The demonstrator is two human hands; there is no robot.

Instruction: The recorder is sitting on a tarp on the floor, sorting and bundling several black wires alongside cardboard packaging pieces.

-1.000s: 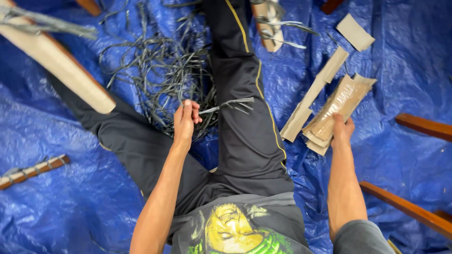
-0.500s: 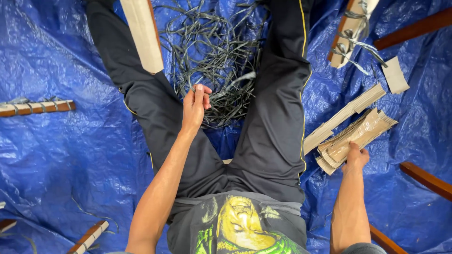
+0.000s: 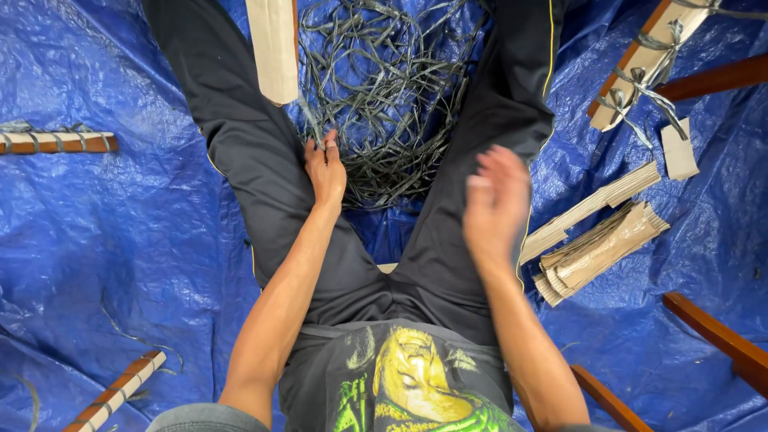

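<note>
The left hand (image 3: 326,170) pinches a grey strap (image 3: 310,122) between thumb and fingers, resting on the left thigh at the edge of the tangled strap pile (image 3: 384,96), which lies between the legs on the blue tarp (image 3: 104,240). The right hand (image 3: 496,210) is blurred, fingers spread wide and empty, above the right thigh. Folded cardboard strips (image 3: 596,244) lie near it toward the tarp's right edge.
</note>
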